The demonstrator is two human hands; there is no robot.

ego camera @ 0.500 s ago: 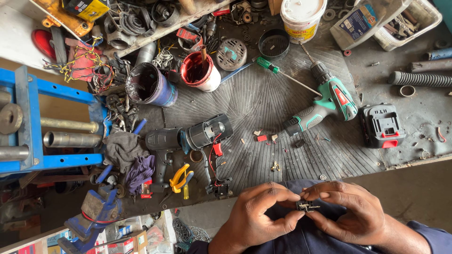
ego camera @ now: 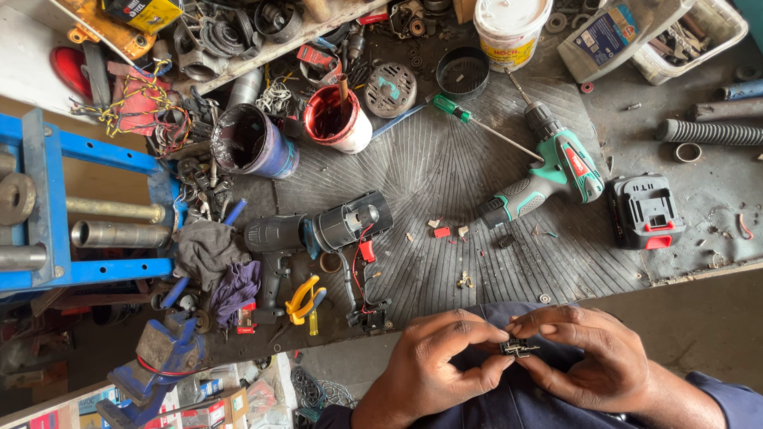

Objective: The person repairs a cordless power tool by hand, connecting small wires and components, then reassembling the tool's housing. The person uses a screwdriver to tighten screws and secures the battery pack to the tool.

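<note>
1. Little has shifted since the earlier frame: both hands keep the same small dark switch part [ego camera: 518, 346] between them, with only a slight regrip by the fingertips.
2. Left hand [ego camera: 433, 369] and right hand [ego camera: 592, 361] meet just off the near edge of the desk [ego camera: 445, 171], over the person's dark blue clothing; the fingers of each are pressed together, pinching the part from either side.
3. Just beyond the hands, on the desk's near edge, lies a dismantled black drill body [ego camera: 322, 230] with red and black wires trailing toward them, and yellow-handled pliers [ego camera: 304, 299] sit beside it.
4. Farther along the desk, right of that drill body, a green cordless drill [ego camera: 556, 175] lies on its side next to a black battery pack [ego camera: 644, 210].
5. Behind the drill body stand a red-stained tub [ego camera: 338, 119] and a white bucket [ego camera: 510, 28].
6. Left of the desk is a blue steel frame [ego camera: 48, 199]; the desk surface is dark, ribbed and grimy.
</note>
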